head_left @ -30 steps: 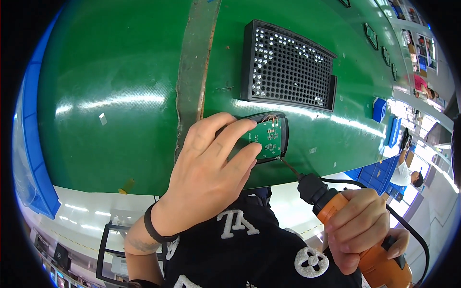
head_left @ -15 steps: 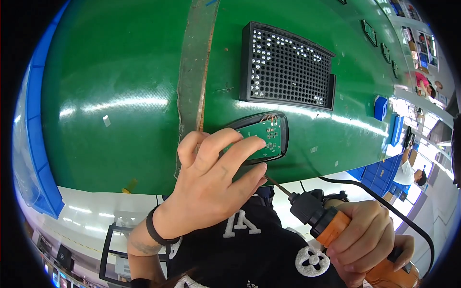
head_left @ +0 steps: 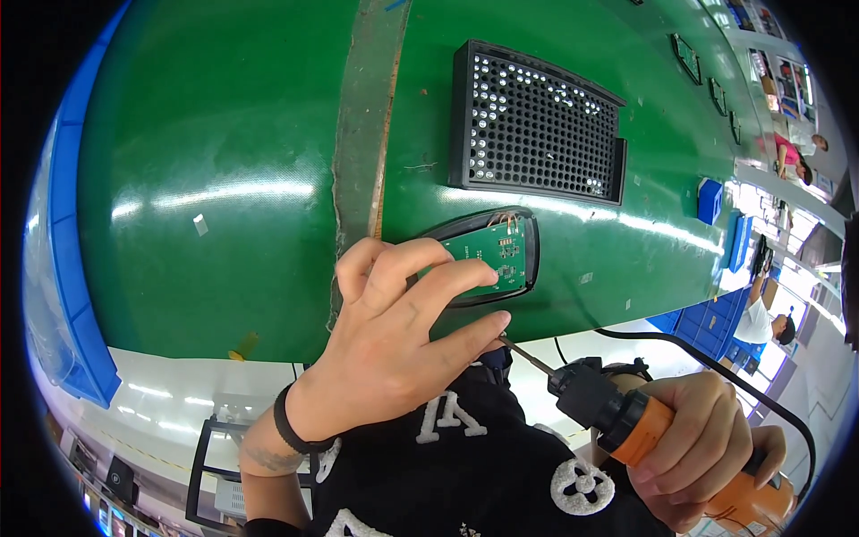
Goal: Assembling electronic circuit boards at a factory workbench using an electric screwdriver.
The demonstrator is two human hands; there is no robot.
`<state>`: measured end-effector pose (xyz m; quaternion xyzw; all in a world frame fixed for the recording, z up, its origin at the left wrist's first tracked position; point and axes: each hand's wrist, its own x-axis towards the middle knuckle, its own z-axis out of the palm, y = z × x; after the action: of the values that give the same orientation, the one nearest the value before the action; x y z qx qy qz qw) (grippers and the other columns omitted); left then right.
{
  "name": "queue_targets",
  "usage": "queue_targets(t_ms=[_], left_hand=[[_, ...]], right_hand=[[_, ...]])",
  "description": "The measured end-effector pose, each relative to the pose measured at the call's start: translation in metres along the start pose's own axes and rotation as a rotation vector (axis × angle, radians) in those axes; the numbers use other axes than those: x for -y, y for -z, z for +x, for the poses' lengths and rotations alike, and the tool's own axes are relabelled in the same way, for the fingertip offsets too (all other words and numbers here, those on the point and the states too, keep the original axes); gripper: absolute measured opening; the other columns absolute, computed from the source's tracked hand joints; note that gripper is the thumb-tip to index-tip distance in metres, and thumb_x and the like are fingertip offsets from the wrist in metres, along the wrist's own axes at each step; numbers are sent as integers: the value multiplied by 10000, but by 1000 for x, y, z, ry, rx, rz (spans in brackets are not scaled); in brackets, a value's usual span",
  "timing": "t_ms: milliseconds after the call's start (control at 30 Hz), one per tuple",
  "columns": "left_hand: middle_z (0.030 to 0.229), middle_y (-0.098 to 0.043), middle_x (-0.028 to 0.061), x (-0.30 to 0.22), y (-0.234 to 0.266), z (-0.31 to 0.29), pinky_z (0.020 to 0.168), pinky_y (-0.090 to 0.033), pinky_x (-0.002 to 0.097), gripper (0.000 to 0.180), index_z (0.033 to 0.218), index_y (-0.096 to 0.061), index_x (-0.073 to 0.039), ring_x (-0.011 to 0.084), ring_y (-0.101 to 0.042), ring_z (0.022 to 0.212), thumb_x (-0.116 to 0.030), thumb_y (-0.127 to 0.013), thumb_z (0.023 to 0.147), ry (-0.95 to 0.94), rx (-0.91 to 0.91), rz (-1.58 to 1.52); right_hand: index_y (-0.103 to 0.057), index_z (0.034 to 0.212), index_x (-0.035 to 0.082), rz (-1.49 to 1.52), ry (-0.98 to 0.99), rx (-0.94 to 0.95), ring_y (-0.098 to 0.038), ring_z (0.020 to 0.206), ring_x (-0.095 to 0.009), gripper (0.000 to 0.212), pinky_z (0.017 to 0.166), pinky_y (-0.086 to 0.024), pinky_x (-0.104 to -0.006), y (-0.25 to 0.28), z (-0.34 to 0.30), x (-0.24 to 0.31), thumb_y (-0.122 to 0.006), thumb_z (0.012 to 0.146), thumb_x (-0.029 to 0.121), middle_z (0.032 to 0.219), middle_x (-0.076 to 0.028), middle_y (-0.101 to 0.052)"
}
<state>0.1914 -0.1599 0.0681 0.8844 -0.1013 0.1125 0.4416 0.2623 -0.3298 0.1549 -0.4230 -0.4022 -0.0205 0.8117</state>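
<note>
My left hand [head_left: 380, 336] reaches over a green circuit board [head_left: 483, 251] set in a black oval-ended housing [head_left: 534, 242]. Its fingers are apart, with the fingertips on or just above the board. The left thumb stretches out close to the bit tip of an orange and black electric screwdriver [head_left: 649, 430]. Gripping that screwdriver by its body is my right hand [head_left: 698, 443]. The bit [head_left: 532, 356] points up and left, just off the table's near edge. Whether a screw sits at its tip is too small to tell. My left hand hides part of the housing.
Behind the housing stands a black tray [head_left: 546, 125] of round holes, some filled with shiny pieces. A black cable [head_left: 716, 376] curves at the right. Blue bins [head_left: 710, 201] and more boards [head_left: 686, 59] lie farther right on the green table [head_left: 215, 107]. Other people are in the background.
The screwdriver and my right hand have shifted slightly right and down. My left thumb has moved a little outward to the right, wider from the index finger. The housing has stayed put.
</note>
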Motion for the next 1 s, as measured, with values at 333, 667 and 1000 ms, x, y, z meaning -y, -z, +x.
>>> queue_targets(t_ms=[333, 667, 1000], left_hand=[[1075, -538, 7, 1, -1, 2, 817, -300, 407, 411, 938, -666, -195, 240, -454, 954, -157, -761, 540, -69, -11, -31], [1168, -545, 52, 2, -8, 6, 881, -305, 427, 373, 977, -611, -97, 292, -459, 1073, -81, -719, 621, 101, -36, 121], [1126, -574, 49, 3, -11, 6, 875, -313, 432, 301, 920, -618, -91, 291, -470, 1054, -65, -710, 635, 94, -42, 109]], right_hand=[[-392, 982, -18, 47, 179, -79, -503, 367, -94, 433, 354, -489, -207, 2, 6, -6, -646, 631, -4, 537, -35, -535], [-419, 1057, 46, -291, 53, 29, -486, 380, -64, 453, 382, -469, -170, 13, -7, -3, -634, 658, 31, 557, -2, -521], [-389, 1078, 39, -285, -17, 121, -491, 386, -66, 462, 382, -472, -174, 19, -6, -7, -627, 682, 55, 578, -5, -532]])
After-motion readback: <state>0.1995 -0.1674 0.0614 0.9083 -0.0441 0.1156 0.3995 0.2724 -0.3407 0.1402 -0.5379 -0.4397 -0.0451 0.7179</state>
